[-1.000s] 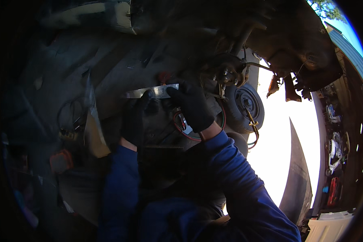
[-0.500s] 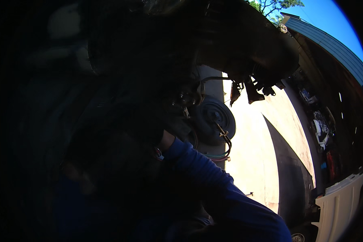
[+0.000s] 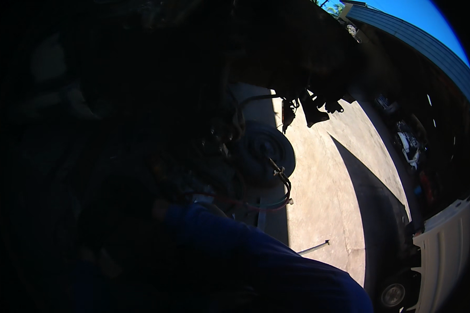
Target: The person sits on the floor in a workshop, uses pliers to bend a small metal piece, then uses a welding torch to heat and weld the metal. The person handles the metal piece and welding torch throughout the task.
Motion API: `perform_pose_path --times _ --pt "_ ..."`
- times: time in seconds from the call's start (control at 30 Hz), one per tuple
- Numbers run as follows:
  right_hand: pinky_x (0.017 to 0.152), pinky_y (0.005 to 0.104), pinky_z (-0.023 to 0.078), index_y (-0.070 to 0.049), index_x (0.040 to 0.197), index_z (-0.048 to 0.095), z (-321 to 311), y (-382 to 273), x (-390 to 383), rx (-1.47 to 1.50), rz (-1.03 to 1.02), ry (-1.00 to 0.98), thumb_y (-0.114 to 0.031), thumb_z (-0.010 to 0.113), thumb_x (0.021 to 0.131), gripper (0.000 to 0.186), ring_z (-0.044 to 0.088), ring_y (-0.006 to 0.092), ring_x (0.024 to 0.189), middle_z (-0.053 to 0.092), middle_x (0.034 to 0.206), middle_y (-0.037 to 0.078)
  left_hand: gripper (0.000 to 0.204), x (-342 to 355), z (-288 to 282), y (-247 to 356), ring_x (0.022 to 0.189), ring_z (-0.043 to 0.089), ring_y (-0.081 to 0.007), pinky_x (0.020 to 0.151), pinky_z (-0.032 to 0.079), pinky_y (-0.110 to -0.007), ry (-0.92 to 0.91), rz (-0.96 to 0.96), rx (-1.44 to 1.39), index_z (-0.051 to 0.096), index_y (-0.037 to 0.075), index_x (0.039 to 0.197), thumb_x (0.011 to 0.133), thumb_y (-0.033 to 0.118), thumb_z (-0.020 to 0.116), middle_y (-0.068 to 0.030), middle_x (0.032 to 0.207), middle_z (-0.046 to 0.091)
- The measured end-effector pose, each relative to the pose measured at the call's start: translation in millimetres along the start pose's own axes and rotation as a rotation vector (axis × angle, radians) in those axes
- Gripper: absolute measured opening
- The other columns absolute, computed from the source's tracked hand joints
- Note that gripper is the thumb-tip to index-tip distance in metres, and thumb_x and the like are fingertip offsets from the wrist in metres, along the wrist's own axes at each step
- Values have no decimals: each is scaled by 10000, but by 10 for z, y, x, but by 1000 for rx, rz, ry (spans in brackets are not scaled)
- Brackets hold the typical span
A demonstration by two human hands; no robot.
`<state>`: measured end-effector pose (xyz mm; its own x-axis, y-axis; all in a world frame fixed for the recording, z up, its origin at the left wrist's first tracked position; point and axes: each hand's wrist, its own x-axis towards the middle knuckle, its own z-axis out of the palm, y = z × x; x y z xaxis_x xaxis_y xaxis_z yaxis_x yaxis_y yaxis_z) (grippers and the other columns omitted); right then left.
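Observation:
Deep shadow covers the left and middle of the view. My right arm, in a blue sleeve, reaches from the lower right toward the left. Past the cuff, a little bare wrist shows; the fingers of my right hand are lost in the dark. A faint patch of skin at the lower left appears to belong to my left arm, its fingers hidden too. Dim vehicle parts lie just beyond my right arm. What either hand touches cannot be made out.
A dark round wheel stands beyond my sleeve, with a bundle of thin hoses or wires looping beside it. Dark brackets hang above sunlit concrete. A thin bar lies there. At right are a pale vehicle panel and a shed roof.
My right forearm has drawn left and lower, its wrist farther into shadow. The surroundings have shifted slightly left, the picture is darker, and more of the thin bar shows.

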<state>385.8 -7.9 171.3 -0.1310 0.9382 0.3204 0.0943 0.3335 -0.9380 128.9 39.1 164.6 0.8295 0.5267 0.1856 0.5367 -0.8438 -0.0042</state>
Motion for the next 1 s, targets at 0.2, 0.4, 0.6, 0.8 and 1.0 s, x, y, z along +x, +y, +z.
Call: perform_pose_path --times 0.2,0.4,0.6,0.8,1.0 --pt "797 327 632 7 1280 739 153 18 9 -43 -9 -10 -236 675 1106 306 759 161 902 794 1086 94 379 -36 -209 -136 1081 724 -388 950 571 -511 151 147 -28 722 56 1330 963 101 638 -201 1228 752" --pt "781 325 632 6 1272 747 407 -22 144 60 38 -51 -260 694 1099 322 761 157 875 796 1055 99 400 -197 -800 -86 1164 715 -374 1005 566 -512 -359 -667 -892 703 54 1403 1019 130 621 -213 1278 744" --pt "771 329 634 6 1273 752 403 -171 197 222 153 -111 -278 698 1104 335 768 154 859 799 1029 100 450 -349 -388 -142 1279 674 -414 1110 528 -500 105 -87 -339 734 125 1386 955 72 615 -187 1347 734" --pt "795 373 632 -9 1232 760 500 -152 157 366 213 -85 -295 671 1116 322 773 213 886 795 1077 114 300 -344 -376 -74 1148 741 -367 999 578 -493 143 -306 -596 800 156 1285 1057 241 626 -179 1261 778" --pt "1114 426 496 -91 1585 528 455 278 207 -747 -485 -265 -213 589 1099 505 630 269 1288 642 1458 110 450 -455 -378 -112 1250 724 -344 1086 555 -453 40 -407 -574 765 136 1371 1068 455 668 -155 1323 774"
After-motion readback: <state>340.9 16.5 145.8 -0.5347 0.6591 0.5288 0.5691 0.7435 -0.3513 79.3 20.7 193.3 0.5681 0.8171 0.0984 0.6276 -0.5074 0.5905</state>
